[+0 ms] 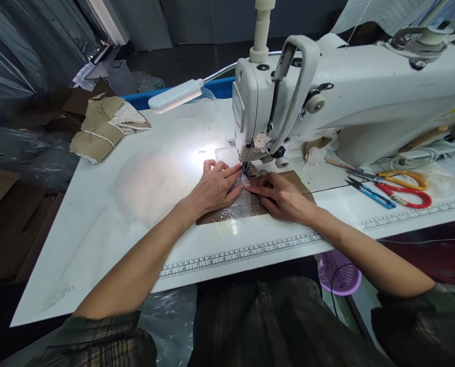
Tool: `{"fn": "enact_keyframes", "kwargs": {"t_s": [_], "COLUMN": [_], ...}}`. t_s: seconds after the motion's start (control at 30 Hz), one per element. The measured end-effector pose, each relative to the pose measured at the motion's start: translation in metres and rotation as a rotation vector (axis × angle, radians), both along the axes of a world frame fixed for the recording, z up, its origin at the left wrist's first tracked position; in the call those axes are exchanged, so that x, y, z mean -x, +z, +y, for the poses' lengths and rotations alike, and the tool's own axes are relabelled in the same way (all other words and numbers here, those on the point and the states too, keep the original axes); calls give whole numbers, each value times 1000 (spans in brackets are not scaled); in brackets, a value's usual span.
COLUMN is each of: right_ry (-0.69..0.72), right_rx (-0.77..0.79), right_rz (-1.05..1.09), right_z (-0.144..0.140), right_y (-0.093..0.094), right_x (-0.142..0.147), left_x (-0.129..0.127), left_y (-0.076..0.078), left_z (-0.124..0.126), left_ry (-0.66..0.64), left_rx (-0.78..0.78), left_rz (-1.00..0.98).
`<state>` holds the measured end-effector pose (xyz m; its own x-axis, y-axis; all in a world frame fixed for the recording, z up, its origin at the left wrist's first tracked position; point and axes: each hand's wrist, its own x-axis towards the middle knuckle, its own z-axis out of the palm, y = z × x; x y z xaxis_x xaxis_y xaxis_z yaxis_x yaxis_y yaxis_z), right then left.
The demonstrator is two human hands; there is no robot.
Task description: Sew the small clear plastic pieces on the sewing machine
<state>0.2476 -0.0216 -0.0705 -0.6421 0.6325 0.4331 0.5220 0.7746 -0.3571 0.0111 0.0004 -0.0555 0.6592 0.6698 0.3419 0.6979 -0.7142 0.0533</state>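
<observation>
Centre of frame: my left hand (214, 186) and right hand (279, 196) lie flat, fingers spread and pressed down on the brown piece with clear film (246, 204), which sits on the counter (135, 204) just under the presser foot (246, 167) of the sewing machine (327, 102). Judgement: keep even pressure on both sides, fingertips clear of the needle, edge fed straight. Scissors (399, 188) at right.

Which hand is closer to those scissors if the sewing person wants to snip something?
Probably the right hand. It rests on the brown piece on the side where the scissors lie. The left hand would have to cross over.
</observation>
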Motion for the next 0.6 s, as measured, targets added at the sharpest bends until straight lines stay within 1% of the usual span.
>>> {"fn": "enact_keyframes", "kwargs": {"t_s": [0.13,0.27,0.47,0.6], "right_ry": [-3,-3,-14,-18], "right_rx": [1,8,28,54], "right_rz": [5,10,33,48], "right_z": [0,0,0,1], "right_y": [0,0,-1,-1], "right_x": [0,1,1,1], "left_x": [0,0,-3,-7], "left_y": [1,1,1,0], "left_z": [0,1,-2,-4], "left_ry": [1,-5,3,24], "left_rx": [6,-21,-92,-176], "left_rz": [17,42,93,93]}}
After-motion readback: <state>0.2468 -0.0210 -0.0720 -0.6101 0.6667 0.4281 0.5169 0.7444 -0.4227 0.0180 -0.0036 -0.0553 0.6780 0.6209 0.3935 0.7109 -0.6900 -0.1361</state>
